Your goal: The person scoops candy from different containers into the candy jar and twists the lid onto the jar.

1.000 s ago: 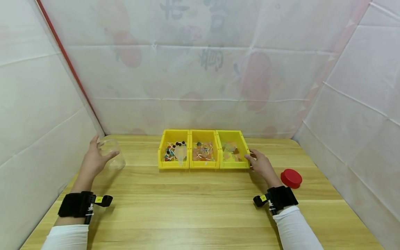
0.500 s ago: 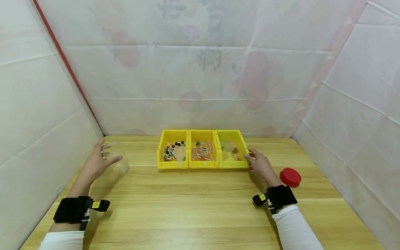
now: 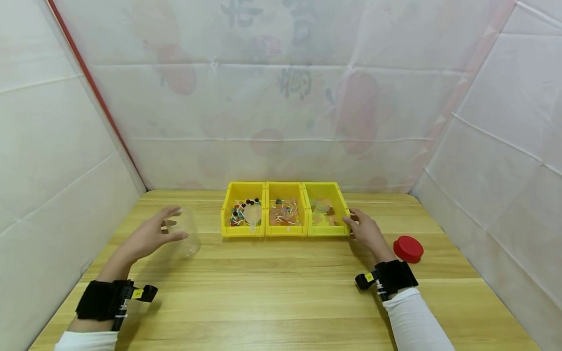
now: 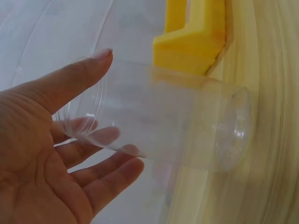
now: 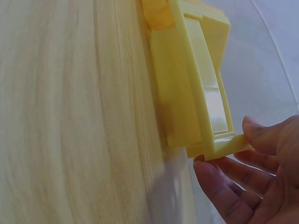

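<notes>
On the left of the surface (image 3: 281, 292), the left hand (image 3: 147, 239) curls its fingers (image 4: 112, 175) around a clear jar (image 3: 186, 237) to carry it, while the right hand (image 3: 369, 234) steadies the right yellow bin (image 3: 327, 229), pinching its corner.

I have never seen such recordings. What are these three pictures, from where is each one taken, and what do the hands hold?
No machine is here: a person works with two bare hands, wearing one camera on the head and one on each wrist's black strap. The wide picture is the head view, looking down at a wooden table. The other two are close views from the left and right wrists.

On the table stand three yellow bins in a row, filled with small colourful sweets, some on sticks. A red lid lies at the right.

The left hand holds a clear plastic jar, tipped on its side, thumb on top and fingers beneath. The right hand grips the corner of the rightmost bin.
</notes>
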